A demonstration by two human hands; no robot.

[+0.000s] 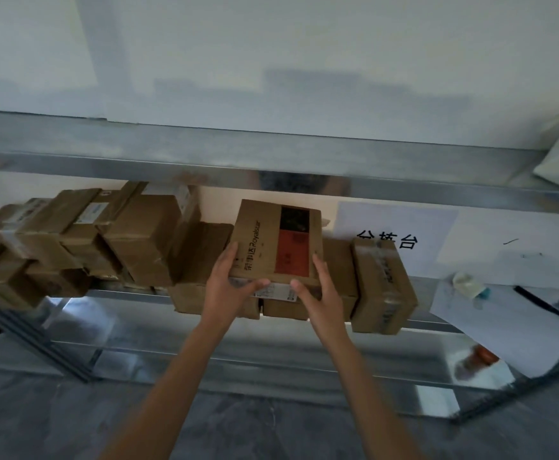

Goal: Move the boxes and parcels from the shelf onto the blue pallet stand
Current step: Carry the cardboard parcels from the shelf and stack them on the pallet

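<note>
Currently on the shelf (271, 161), front edge, middle of the row: one flat cardboard box (276, 240), top item of a small stack, resting on two lower cartons (218, 303) that sit along the same edge. Both hands are on it, one at each near corner: left hand (230, 287) with fingers up the left side and thumb under the front edge, right hand (319, 293) likewise on the right side, so each grip is closed around the box. The two-sided hold probably suits its wide, shallow shape and keeps it level while it comes off the stack. Appearance: plain brown card, printed lettering reading Royalstar along the left part of the top, a dark panel above a red panel on the right part, a white label on the front face. Neighbours: a taped carton (382, 287) just beside it on the right, overhanging the front edge; a crowded group of brown parcels (82, 240) toward the left end. Paper sheets (503, 310), a pen (543, 305) and a tape roll (467, 283) lie at the right end. Blue pallet stand: not in view.
</note>
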